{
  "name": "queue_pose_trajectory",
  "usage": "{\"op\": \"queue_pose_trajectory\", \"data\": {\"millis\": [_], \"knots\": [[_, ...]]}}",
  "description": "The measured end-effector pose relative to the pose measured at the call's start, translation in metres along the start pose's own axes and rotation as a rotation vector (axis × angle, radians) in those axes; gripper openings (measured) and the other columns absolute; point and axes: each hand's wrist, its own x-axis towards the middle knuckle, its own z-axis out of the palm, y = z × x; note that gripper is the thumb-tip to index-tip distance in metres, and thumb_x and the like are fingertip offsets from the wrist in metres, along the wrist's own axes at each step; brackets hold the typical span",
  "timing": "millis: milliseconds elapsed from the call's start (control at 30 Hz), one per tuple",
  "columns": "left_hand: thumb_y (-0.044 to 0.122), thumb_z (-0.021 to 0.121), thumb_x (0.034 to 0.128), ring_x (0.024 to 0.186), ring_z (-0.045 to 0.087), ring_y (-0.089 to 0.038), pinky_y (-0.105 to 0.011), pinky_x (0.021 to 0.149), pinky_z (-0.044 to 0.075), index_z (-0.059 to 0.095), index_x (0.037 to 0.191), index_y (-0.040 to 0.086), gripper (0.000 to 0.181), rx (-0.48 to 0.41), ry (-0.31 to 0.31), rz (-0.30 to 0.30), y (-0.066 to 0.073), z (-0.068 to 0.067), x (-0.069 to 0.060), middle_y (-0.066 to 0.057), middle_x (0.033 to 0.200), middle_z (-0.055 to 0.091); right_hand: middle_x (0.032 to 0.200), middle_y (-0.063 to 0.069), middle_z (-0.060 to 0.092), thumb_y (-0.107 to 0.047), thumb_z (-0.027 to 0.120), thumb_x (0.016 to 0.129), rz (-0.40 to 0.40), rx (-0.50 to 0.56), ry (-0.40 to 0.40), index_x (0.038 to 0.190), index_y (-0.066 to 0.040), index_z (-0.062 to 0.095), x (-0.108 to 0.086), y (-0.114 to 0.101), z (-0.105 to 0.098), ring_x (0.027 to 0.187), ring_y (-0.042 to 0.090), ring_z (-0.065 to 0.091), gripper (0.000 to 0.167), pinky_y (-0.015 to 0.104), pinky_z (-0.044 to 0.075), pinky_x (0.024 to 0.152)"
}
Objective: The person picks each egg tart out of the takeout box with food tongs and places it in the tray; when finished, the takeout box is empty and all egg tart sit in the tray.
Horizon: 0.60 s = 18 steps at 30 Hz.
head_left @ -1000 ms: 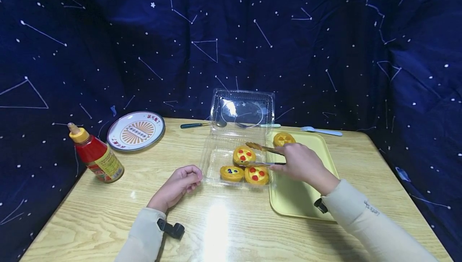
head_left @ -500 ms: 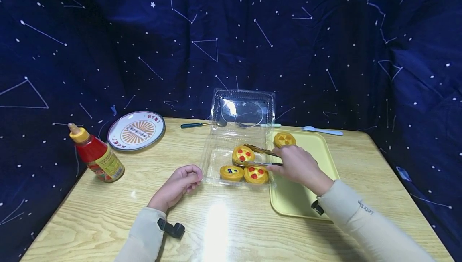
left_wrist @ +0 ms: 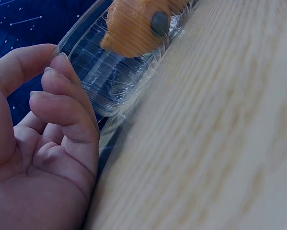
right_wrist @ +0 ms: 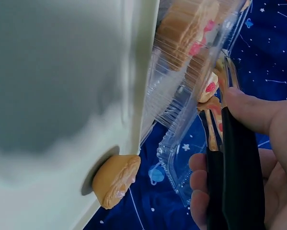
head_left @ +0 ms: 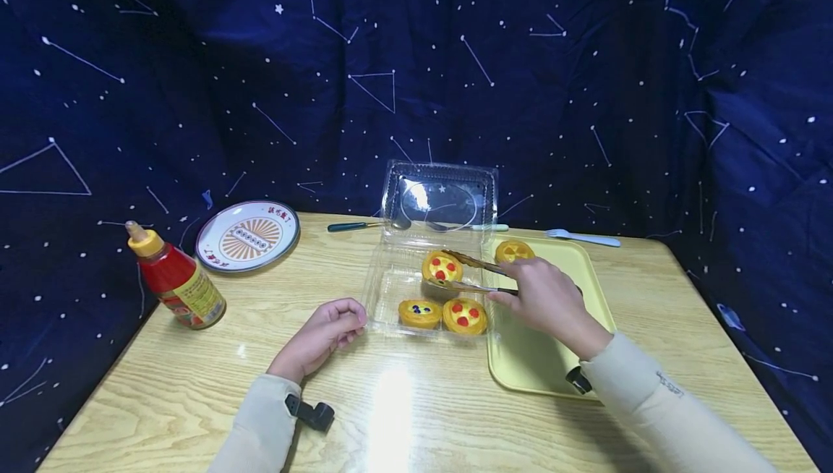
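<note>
The right hand (head_left: 545, 298) grips tongs (head_left: 471, 287) around a red-dotted tart (head_left: 442, 268) in the clamshell (head_left: 397, 281); the left hand (head_left: 328, 330) pinches the clamshell's rim. Apparently partway: one golden tart (head_left: 513, 250) on the tray (head_left: 540, 357), two more tarts (head_left: 419, 313) left inside.

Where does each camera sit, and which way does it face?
Head: worn on the head, facing forward and down over the table; left hand, right hand and sleeves show.
Left wrist: on that wrist, facing the clear box; fingers and palm show.
Right wrist: on that wrist, facing the tongs and tray; part of the right hand shows.
Shared: head and right wrist both show the tongs, tray and clear box.
</note>
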Motion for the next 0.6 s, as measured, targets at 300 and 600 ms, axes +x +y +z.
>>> {"op": "queue_pose_trajectory", "data": {"millis": [300,600], "knots": [[0.013,0.060,0.0975,0.066,0.047,-0.013,-0.022,0.056,0.038,0.058,0.094,0.004,0.009,0.003,0.003,0.002,0.001,0.001,0.000,-0.004,0.082,0.055,0.101,0.008,0.072,-0.043,0.079,0.082,0.010,0.028,0.073,0.118,-0.011,0.072,-0.012,0.006,-0.014,0.089,0.031,0.066,0.049,0.049,0.052,0.063],[0.013,0.060,0.0971,0.066,0.047,-0.014,-0.022,0.057,0.038,0.059,0.094,0.005,0.009,0.001,0.002,-0.005,-0.002,-0.001,0.001,-0.003,0.080,0.055,0.111,0.013,0.071,-0.043,0.077,0.083,0.036,0.021,0.116,0.124,-0.009,0.069,-0.026,0.020,-0.031,0.099,0.038,0.065,0.053,0.056,0.052,0.069]]}}
